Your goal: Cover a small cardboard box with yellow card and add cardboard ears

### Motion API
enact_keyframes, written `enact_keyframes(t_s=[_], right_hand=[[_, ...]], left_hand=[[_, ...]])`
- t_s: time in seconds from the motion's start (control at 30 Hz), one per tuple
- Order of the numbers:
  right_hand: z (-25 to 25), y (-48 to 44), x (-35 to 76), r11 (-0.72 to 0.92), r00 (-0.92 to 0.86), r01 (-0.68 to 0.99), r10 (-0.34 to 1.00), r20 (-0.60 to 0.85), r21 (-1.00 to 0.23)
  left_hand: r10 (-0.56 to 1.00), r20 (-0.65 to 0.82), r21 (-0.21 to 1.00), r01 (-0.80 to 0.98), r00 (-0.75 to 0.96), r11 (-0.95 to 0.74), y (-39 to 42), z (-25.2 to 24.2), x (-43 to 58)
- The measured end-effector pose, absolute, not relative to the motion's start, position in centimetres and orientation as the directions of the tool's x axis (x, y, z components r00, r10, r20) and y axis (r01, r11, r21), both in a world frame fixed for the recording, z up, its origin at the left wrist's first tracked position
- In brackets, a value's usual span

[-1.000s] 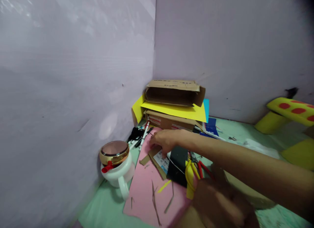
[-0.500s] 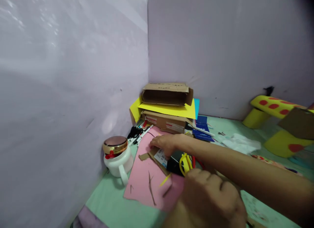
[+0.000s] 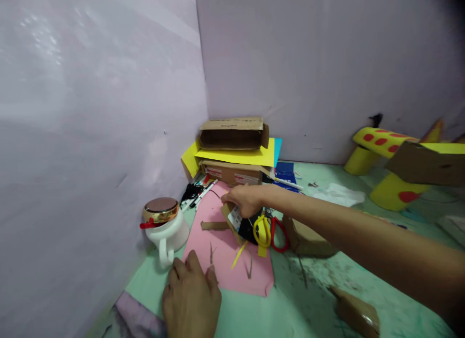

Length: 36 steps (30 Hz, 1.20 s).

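R hand (image 3: 243,198) is reaching over labeled cardboard pc (image 3: 235,219) on pink sheet (image 3: 225,265), can't tell if gripping. L hand (image 3: 191,297), well apart, is showing loosely spread fingers nr sheet's near-left edge, w/ white mug (image 3: 175,235) sitting just beyond.

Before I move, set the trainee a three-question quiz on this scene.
1. True or false: the yellow sheet lies on top of the uppermost cardboard box.
2. Which is nearer the white mug? A) left hand; B) right hand.
3. Complete: the left hand reaches over the near edge of the ____ sheet.

Key: 1. False, it lies beneath that box. 2. A. 3. Pink, as in the pink sheet.
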State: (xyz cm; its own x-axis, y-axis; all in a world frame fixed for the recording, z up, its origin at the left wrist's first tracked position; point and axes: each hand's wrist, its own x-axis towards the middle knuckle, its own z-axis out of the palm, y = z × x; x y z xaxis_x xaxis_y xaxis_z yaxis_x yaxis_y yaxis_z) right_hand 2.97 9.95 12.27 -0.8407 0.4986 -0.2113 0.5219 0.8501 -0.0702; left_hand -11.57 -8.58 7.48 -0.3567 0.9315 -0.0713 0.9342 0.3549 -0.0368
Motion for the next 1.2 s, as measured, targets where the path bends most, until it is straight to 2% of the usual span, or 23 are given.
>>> enact_keyframes(t_s=[0.17, 0.27, 0.37, 0.43, 0.53, 0.57, 0.63, 0.67, 0.73, 0.8, 0.87, 0.93, 1.03, 1.1, 1.2], right_hand=[[12.8, 9.1, 2.6, 0.828, -0.82, 0.558, 0.54, -0.19, -0.054], [12.9, 8.5, 2.6, 0.828, -0.82, 0.559, 0.545, -0.176, -0.042], [12.8, 8.2, 2.6, 0.838, -0.831, 0.544, 0.531, -0.167, -0.041], [12.6, 8.1, 2.7, 0.842, -0.836, 0.537, 0.525, -0.16, -0.043], [12.5, 8.1, 2.7, 0.843, -0.837, 0.537, 0.526, -0.148, -0.041], [12.4, 8.1, 2.8, 0.842, -0.837, 0.538, 0.528, -0.145, -0.04], [12.4, 8.1, 2.8, 0.839, -0.835, 0.543, 0.534, -0.136, -0.04], [12.4, 8.1, 2.9, 0.837, -0.834, 0.545, 0.536, -0.132, -0.041], [12.3, 8.1, 2.9, 0.836, -0.833, 0.547, 0.539, -0.124, -0.045], [12.2, 8.1, 2.9, 0.836, -0.834, 0.547, 0.539, -0.116, -0.049], [12.0, 8.1, 2.9, 0.834, -0.834, 0.548, 0.541, -0.107, -0.055], [11.8, 8.1, 2.7, 0.832, -0.833, 0.552, 0.544, -0.101, -0.064], [11.4, 8.3, 2.4, 0.821, -0.825, 0.565, 0.56, -0.082, -0.081], [11.2, 8.4, 2.3, 0.813, -0.819, 0.573, 0.572, -0.046, -0.101], [10.7, 8.5, 2.5, 0.802, -0.808, 0.578, 0.588, 0.034, -0.151]], left_hand=[[0.927, 0.074, -0.137, 0.917, -0.368, 0.375, -8.3, 7.4, -10.8], [0.915, 0.085, -0.082, 0.912, -0.395, 0.401, -8.1, 7.7, -10.9], [0.889, 0.015, 0.114, 0.884, -0.458, 0.453, -7.8, 7.7, -11.9], [0.86, -0.052, 0.328, 0.805, -0.508, 0.495, -7.4, 7.4, -12.8], [0.839, -0.182, 0.719, 0.512, -0.513, 0.469, -7.0, 6.5, -13.6], [0.839, -0.226, 0.803, 0.394, -0.494, 0.448, -6.9, 6.2, -13.6], [0.849, -0.265, 0.862, 0.282, -0.457, 0.421, -7.0, 5.9, -13.4], [0.864, -0.239, 0.86, 0.317, -0.443, 0.401, -7.1, 6.0, -13.3], [0.909, -0.084, 0.801, 0.515, -0.407, 0.305, -7.1, 6.9, -13.3], [0.925, 0.095, 0.636, 0.737, -0.368, 0.228, -6.9, 8.7, -13.5], [0.922, 0.16, 0.438, 0.863, -0.352, 0.253, -6.3, 11.2, -13.8], [0.906, 0.179, 0.297, 0.899, -0.384, 0.322, -5.6, 14.0, -13.8], [0.879, 0.248, 0.208, 0.908, -0.408, 0.363, -5.1, 17.4, -13.3], [0.856, 0.291, 0.169, 0.904, -0.427, 0.393, -5.5, 18.7, -12.8], [0.817, 0.305, 0.179, 0.872, -0.49, 0.456, -6.9, 18.7, -12.7]])
